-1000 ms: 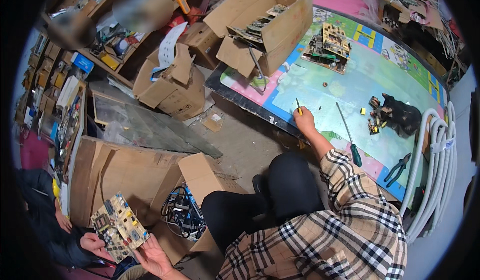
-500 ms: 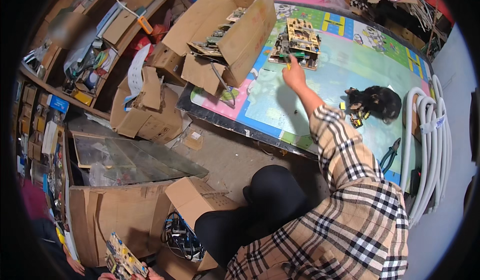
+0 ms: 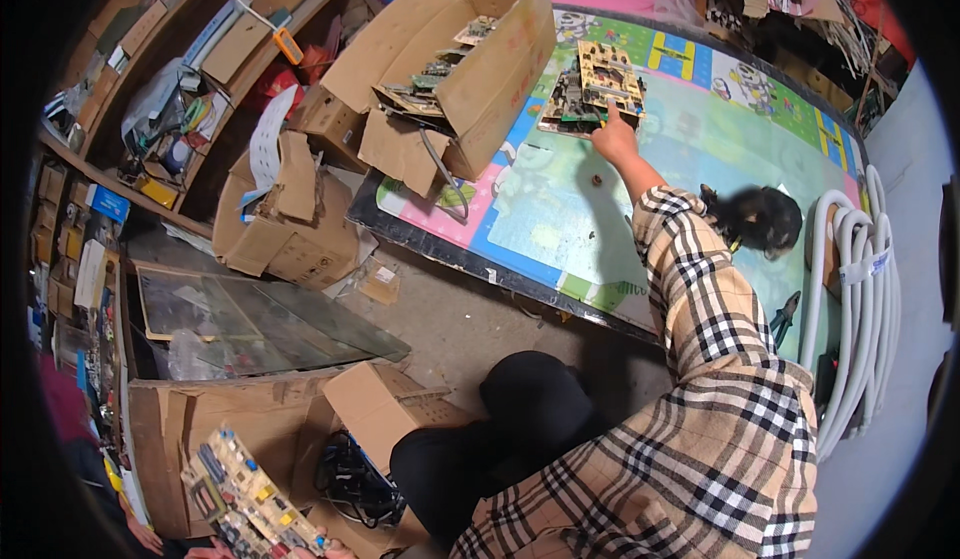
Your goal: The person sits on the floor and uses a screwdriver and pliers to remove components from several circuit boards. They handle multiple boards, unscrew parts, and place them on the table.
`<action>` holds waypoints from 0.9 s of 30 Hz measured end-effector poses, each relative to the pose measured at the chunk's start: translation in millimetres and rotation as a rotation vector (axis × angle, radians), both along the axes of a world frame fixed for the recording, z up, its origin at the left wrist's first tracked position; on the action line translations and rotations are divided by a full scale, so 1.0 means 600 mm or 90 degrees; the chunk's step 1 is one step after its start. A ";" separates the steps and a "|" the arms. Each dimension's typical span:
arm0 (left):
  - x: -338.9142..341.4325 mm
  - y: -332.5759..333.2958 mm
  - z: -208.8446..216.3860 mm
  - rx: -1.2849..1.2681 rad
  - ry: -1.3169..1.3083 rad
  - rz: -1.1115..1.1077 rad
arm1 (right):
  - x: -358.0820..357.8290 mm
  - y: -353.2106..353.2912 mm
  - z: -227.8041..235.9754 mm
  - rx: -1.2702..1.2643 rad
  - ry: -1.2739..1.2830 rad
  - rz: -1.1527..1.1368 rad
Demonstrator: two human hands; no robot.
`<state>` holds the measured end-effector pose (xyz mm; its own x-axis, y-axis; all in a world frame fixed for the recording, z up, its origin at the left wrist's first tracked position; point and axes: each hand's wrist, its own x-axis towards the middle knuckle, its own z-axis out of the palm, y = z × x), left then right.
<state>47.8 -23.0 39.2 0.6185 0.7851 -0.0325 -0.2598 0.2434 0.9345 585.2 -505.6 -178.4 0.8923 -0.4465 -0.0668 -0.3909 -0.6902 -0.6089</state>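
My right hand (image 3: 616, 142) reaches over the table, its index finger stretched onto the tan circuit board (image 3: 608, 64) on top of a small stack. The other fingers curl round something dark and yellow that I cannot make out. A darker circuit board (image 3: 570, 99) lies beside and under the tan one. At the lower left edge, my left hand (image 3: 325, 548) grips a large circuit board (image 3: 240, 484) crowded with components and tilted up. Only fingertips show there; the rest is cut off by the frame.
A black-and-tan furry animal (image 3: 768, 221) lies near my right sleeve. Pliers (image 3: 787, 316) and coiled grey tubing (image 3: 862, 289) lie at the right. An open carton (image 3: 510, 64) holds circuit boards at the table's left. Cables fill a floor carton (image 3: 375, 414). Another person's hand (image 3: 145, 536) shows far left.
My right hand has moved slightly right and up onto the tan board, which has shifted slightly. The left-hand board has risen further into view. My sleeve now covers the small yellow parts beside the animal.
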 end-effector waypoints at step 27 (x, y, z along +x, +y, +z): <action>0.640 -0.302 -0.426 -0.318 0.303 -1.049 | 0.103 -0.163 -0.129 0.753 -0.207 -0.412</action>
